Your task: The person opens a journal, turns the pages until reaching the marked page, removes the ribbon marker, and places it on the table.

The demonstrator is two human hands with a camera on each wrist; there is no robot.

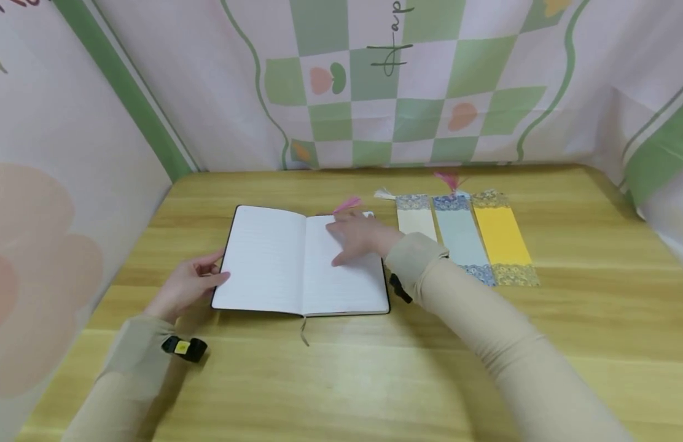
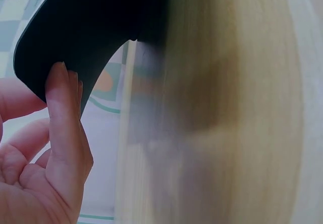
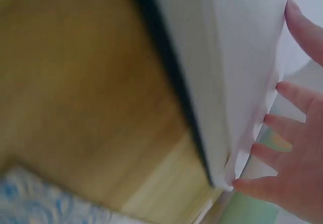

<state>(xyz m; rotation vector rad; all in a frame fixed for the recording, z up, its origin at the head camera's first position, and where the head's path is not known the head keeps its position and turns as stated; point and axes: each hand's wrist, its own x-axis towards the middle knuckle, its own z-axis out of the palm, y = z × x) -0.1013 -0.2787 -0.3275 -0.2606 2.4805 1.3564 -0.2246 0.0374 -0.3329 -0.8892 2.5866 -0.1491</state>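
Observation:
An open notebook (image 1: 266, 258) with blank lined pages and a dark cover lies on the table. My left hand (image 1: 188, 283) pinches its left edge, thumb on the page side and fingers behind the dark cover (image 2: 106, 27), which is lifted and bent in the left wrist view. My right hand (image 1: 357, 236) reaches over the upper part of the right page (image 1: 347, 291). Its fingers are spread, with fingertips at the paper (image 3: 252, 82) in the right wrist view. A pink tassel (image 1: 348, 204) sticks out past the top edge, just beyond the right fingers; whatever it hangs from is hidden.
Right of the notebook lie three lace-ended bookmarks: cream (image 1: 416, 222), partly behind the right sleeve, pale blue (image 1: 462, 236) and yellow (image 1: 503, 236). A ribbon (image 1: 304, 333) trails from the notebook's spine. Patterned curtains (image 1: 374, 123) stand behind the wooden table (image 1: 330, 387).

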